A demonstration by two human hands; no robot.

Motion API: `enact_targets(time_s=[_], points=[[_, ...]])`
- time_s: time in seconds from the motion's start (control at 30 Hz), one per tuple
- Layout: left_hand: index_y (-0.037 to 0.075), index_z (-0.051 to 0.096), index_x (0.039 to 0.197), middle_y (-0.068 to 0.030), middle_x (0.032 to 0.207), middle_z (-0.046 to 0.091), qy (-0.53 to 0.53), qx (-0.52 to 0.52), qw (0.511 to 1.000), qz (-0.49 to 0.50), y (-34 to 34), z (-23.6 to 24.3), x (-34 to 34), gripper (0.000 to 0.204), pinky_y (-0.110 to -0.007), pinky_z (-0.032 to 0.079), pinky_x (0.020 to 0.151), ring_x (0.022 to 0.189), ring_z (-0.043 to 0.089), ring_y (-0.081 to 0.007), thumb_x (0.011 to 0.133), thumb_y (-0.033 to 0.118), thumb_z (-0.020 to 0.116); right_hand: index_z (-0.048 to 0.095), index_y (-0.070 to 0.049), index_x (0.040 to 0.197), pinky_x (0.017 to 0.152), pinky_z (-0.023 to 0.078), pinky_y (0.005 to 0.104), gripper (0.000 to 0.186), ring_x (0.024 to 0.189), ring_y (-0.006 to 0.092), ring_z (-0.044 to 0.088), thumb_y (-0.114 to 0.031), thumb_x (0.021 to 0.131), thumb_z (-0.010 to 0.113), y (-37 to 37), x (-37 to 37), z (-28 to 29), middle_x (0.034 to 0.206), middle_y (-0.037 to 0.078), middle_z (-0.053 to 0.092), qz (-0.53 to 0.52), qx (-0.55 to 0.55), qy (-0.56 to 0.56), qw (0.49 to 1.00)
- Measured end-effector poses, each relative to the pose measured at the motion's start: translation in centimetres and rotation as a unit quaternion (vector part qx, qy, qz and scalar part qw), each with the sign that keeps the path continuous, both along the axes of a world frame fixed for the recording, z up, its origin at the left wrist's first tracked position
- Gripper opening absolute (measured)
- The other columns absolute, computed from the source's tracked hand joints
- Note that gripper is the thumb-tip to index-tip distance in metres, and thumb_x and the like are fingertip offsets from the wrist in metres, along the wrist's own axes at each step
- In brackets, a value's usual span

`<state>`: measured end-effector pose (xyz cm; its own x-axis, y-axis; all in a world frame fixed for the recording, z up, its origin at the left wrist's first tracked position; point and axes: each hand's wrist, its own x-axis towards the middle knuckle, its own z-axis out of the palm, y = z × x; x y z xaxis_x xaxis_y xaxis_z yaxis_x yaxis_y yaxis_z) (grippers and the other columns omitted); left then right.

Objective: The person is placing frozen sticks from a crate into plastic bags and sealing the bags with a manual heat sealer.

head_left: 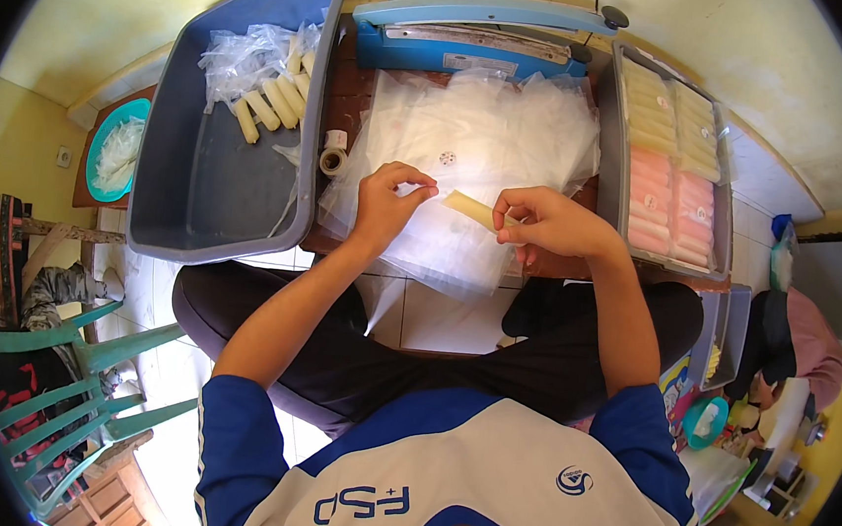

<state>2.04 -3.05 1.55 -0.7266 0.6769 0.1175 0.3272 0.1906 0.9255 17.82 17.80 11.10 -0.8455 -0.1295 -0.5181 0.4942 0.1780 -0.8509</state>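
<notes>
My right hand (553, 224) grips a pale yellow tube-shaped packet (470, 204), its far end angled toward the left. Just left of it, my left hand (386, 206) has thumb and index finger curled close together; whatever may be between them is too small to make out. Both hands are over a stack of clear plastic bags (471, 129). Beside the stack lie small rolls (333, 161), and behind it stands a blue heat sealer (468, 44).
A grey bin (189, 195) holds loose yellow tubes and bags at left. A right-hand tray (712, 266) holds yellow and pink bundles. A turquoise basin (106, 120) sits far left; a green plastic chair (65, 383) and another person's leg or clothing (805, 343) appear at the sides.
</notes>
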Motion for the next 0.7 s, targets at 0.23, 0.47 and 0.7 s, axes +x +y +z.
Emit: enact_targets(time_s=[0.23,0.47,0.7], points=[[0.006,0.074,0.086,-0.0036,0.095,0.069,-0.011,0.024,1.000,0.003,0.1,-0.1,0.7,0.007,-0.029,0.042,0.078,0.091,0.061,-0.0148,0.080,0.009,0.076,0.058,-0.003,0.098,0.057,0.051,0.0242,0.014,0.065,0.0113,0.061,-0.011,0.090,0.067,0.0,0.0,-0.1,0.084,0.006,0.062,-0.044,0.002,-0.003,0.999],[0.004,0.071,0.092,-0.0059,0.102,0.068,0.025,0.089,0.995,0.027,0.6,-0.8,1.6,0.008,-0.031,0.043,0.086,0.099,0.061,-0.0177,0.084,0.006,0.071,0.058,-0.001,0.097,0.060,0.054,0.0263,0.011,0.065,0.0127,0.062,-0.010,0.091,0.062,-1.2,-0.1,0.0,0.080,0.007,0.063,-0.035,0.004,-0.009,0.999],[0.001,0.070,0.091,-0.0062,0.100,0.069,-0.016,0.109,0.992,0.063,0.5,-1.0,1.0,0.008,-0.030,0.043,0.088,0.096,0.060,-0.0159,0.087,0.007,0.070,0.058,-0.001,0.099,0.058,0.051,0.0251,0.015,0.065,0.0123,0.064,-0.010,0.090,0.065,-0.6,0.3,1.5,0.082,0.007,0.064,-0.002,0.008,-0.018,1.000]])
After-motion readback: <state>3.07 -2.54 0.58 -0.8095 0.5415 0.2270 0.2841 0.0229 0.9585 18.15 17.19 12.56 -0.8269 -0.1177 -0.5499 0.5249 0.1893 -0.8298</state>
